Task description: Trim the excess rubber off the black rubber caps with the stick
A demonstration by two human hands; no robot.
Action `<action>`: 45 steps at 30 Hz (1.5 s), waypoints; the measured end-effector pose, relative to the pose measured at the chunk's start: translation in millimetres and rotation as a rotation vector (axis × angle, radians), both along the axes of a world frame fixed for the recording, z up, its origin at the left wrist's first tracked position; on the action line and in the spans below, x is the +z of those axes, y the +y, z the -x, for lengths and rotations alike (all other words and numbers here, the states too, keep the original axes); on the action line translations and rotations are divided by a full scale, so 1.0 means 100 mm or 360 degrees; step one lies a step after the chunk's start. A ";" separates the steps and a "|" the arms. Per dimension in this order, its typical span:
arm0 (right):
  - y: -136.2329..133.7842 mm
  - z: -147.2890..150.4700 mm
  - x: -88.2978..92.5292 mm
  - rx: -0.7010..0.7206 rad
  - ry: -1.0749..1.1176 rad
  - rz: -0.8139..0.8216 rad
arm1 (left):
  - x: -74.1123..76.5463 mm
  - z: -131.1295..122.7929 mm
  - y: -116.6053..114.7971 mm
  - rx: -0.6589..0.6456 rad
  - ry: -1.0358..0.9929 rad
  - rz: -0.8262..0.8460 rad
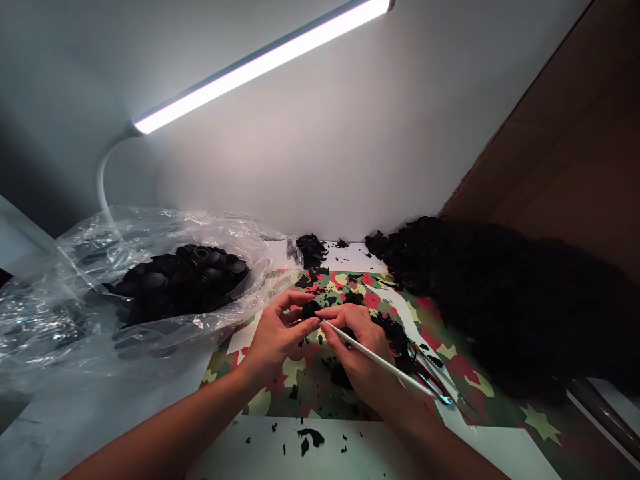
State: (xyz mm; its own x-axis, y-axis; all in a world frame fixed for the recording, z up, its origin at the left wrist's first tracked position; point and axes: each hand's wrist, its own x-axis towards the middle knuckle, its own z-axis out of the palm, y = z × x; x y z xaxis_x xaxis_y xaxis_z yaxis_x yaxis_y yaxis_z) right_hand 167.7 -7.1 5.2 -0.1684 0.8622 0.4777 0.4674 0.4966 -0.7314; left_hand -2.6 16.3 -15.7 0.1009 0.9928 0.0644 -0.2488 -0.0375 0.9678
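My left hand [275, 335] pinches a small black rubber-like piece [311, 309] between thumb and fingers, above the patterned sheet. Held like a pen in my right hand [364, 347] is a thin white-handled tool [383, 363]. Its tip meets the black piece, but the fingers hide what kind of tip it is. Black scraps [313, 437] are strewn over the sheet and the white surface in front. To the left, a clear plastic bag [270, 263] holds a heap of round, ribbed black parts [187, 280].
A big dark pile of black pieces [480, 287] covers the right side, beside a cardboard panel [565, 147]. Metal hand tools [443, 393] lie right of my right hand on the camouflage-patterned sheet [260, 403]. A lit bar lamp [265, 67] hangs overhead. More scraps [311, 250] sit by the wall.
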 end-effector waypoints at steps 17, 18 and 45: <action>0.40 -0.48 -0.04 -0.0431 -0.0080 0.0025 | 0.10 -0.03 -0.05 -0.0393 -0.0603 0.0126; 0.40 -0.46 -0.04 -0.0390 -0.0044 0.0038 | 0.10 -0.03 -0.05 -0.0422 -0.0647 0.0159; -0.15 -1.33 -0.06 -0.0557 -0.0652 0.0427 | 0.08 0.04 0.01 -0.0362 -0.0543 0.0276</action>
State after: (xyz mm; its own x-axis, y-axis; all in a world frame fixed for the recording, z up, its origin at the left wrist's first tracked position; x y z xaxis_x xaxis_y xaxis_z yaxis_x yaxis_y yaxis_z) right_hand 301.0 -22.5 -0.6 0.0229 0.9811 0.1922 0.8402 0.0853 -0.5355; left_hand -6.6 17.3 -7.4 0.3201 0.9468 -0.0334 -0.5379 0.2106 0.8163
